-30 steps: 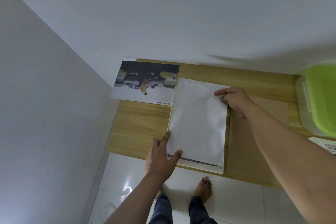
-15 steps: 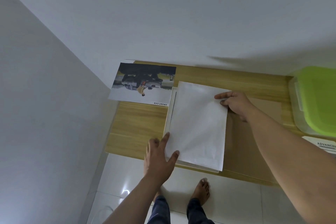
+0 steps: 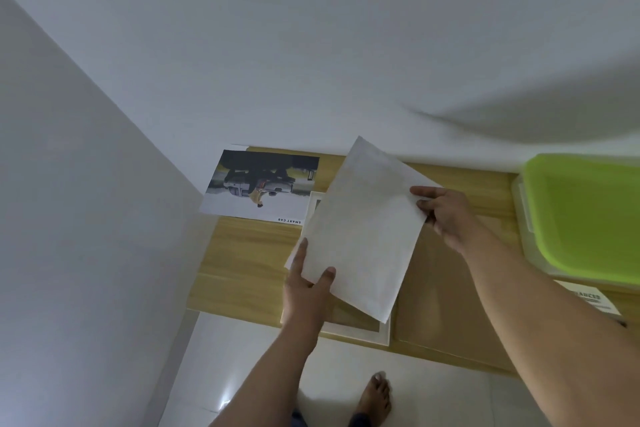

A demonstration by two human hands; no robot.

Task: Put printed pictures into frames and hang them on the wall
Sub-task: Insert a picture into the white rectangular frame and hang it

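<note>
We've got the white sheet (image 3: 360,232) up off the table (image 3: 249,253), tilted, blank side facing us. Left hand (image 3: 306,284) pinches its near corner, right hand (image 3: 446,215) pinches the right edge. Beneath it lies the white frame (image 3: 363,331), flat. A car print (image 3: 263,185) sits by the wall. Far right, a clear box with a shut green lid (image 3: 581,215); we can't tell its contents.

Wooden surface (image 3: 249,253): car print (image 3: 259,187), white frame (image 3: 363,331), brown backing board (image 3: 446,305), green-lidded box (image 3: 581,215), printed card (image 3: 592,300).
</note>
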